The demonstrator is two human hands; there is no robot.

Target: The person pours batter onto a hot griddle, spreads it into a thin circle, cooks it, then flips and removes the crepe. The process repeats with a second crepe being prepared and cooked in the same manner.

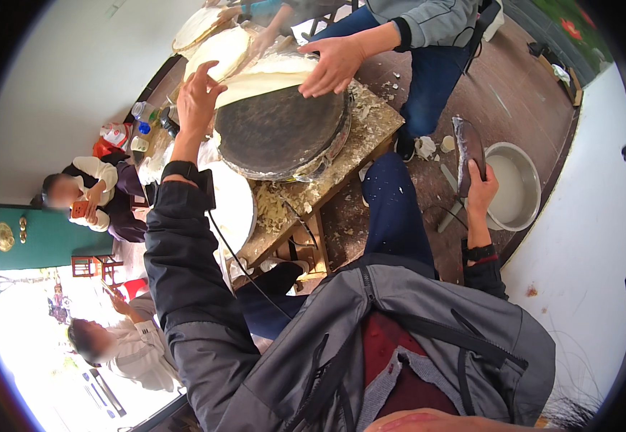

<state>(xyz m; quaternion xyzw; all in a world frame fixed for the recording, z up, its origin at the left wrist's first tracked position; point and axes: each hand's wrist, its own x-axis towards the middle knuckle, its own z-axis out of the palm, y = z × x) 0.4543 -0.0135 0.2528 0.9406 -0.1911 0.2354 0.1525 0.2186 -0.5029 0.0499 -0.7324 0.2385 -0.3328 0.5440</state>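
Observation:
My left hand [196,101] is at the left side of a round dark griddle [280,133], thumb and fingers apart, close to the edge of a thin pale pancake [262,85]. That pancake covers only the far part of the hot plate; its near edge runs straight across. Opposite, another person's hand [333,63] touches its right end. Out to the right, my right hand [481,189] grips a dark, curved batter spreader [471,147] whose left edge is coated with whitish batter. Beside and partly under this hand stands a metal pot [532,173] of pale liquid.
Stacked pale pancakes [219,52] lie beyond the griddle. Crumbs and dried batter litter the wooden table [378,115]. A large white round container [230,205] stands near my left arm, with a black cable [235,253] hanging there. Two seated people are at left.

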